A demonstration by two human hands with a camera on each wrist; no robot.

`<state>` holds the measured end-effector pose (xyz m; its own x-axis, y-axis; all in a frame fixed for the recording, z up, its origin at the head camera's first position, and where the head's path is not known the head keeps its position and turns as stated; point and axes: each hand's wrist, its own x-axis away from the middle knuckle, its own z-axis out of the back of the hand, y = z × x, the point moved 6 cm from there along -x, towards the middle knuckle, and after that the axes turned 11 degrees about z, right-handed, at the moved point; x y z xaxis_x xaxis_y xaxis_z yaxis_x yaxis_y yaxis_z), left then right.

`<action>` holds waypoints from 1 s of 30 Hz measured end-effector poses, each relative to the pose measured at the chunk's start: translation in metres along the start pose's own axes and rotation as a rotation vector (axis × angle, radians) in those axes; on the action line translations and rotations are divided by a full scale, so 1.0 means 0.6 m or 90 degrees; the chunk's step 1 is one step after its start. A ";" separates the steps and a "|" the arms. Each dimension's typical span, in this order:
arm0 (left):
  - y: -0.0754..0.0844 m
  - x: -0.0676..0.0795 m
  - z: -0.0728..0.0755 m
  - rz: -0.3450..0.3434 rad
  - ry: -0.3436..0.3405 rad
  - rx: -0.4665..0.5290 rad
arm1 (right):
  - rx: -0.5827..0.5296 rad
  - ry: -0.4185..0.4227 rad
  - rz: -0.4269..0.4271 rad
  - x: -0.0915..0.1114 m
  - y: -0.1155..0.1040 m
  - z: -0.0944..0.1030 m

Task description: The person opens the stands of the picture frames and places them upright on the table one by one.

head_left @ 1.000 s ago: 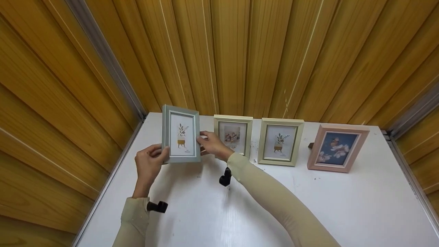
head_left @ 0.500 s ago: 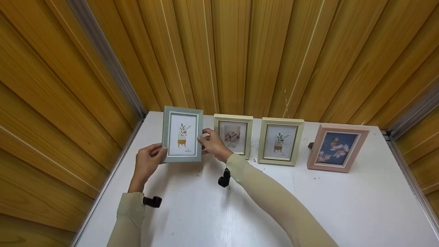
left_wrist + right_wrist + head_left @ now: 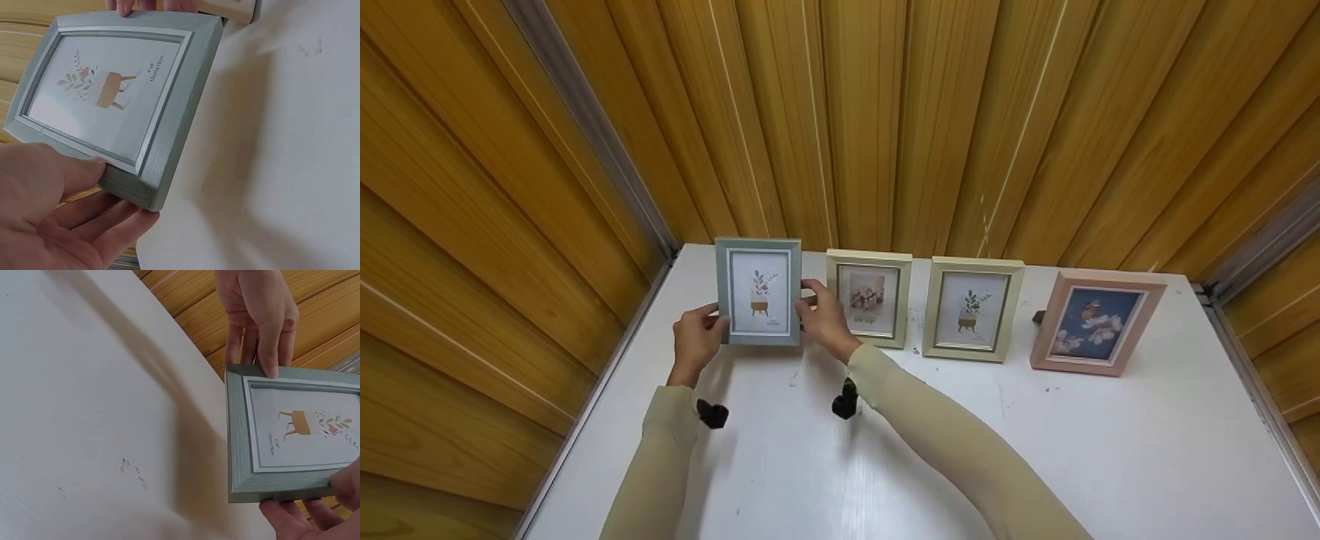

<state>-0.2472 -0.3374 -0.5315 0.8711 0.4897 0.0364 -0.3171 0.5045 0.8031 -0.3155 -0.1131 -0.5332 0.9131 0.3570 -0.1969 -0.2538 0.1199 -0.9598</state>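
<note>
A grey-green photo frame (image 3: pixel 759 292) with a potted-plant picture is held upright between both hands at the table's left end. My left hand (image 3: pixel 697 345) grips its lower left side, thumb on the front border and fingers behind, as the left wrist view shows. On the opposite side, my right hand (image 3: pixel 823 321) pinches the edge between thumb and fingers. In the left wrist view a shadow lies on the table beside the grey-green frame (image 3: pixel 185 112). Whether its bottom edge touches the table I cannot tell.
Right of the hands, a cream frame (image 3: pixel 905 300), a second cream frame (image 3: pixel 1015 315) and a pink frame (image 3: pixel 1144 322) stand in a row on the white table (image 3: pixel 1110 450). Wood-panelled walls (image 3: pixel 862 127) close off the back and sides.
The grey-green frame has turned to face more squarely forward, and its top edge has come lower. My left hand has shifted slightly right and up along with it. The other frames stay put.
</note>
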 end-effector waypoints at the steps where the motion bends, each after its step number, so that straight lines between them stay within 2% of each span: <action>1: -0.001 -0.005 -0.005 0.006 0.003 0.002 | 0.010 0.003 0.003 0.000 0.001 0.000; 5: -0.006 -0.020 -0.023 0.023 0.016 0.012 | 0.037 0.019 0.012 0.000 0.004 -0.001; 12: -0.017 -0.037 -0.053 0.034 0.030 0.033 | 0.020 0.030 0.038 0.003 0.010 -0.007; 16: -0.025 -0.043 -0.068 0.041 0.038 0.055 | 0.049 0.034 0.033 0.007 0.015 -0.011; 24: -0.031 -0.054 -0.077 0.030 0.060 0.066 | 0.038 0.024 0.006 0.019 0.023 -0.018; 30: -0.035 -0.055 -0.086 0.033 0.051 0.068 | 0.032 0.018 0.001 0.020 0.032 -0.017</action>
<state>-0.2887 -0.3277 -0.5803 0.8204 0.5707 0.0360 -0.3161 0.4001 0.8602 -0.3062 -0.1161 -0.5562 0.9212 0.3308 -0.2048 -0.2706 0.1666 -0.9482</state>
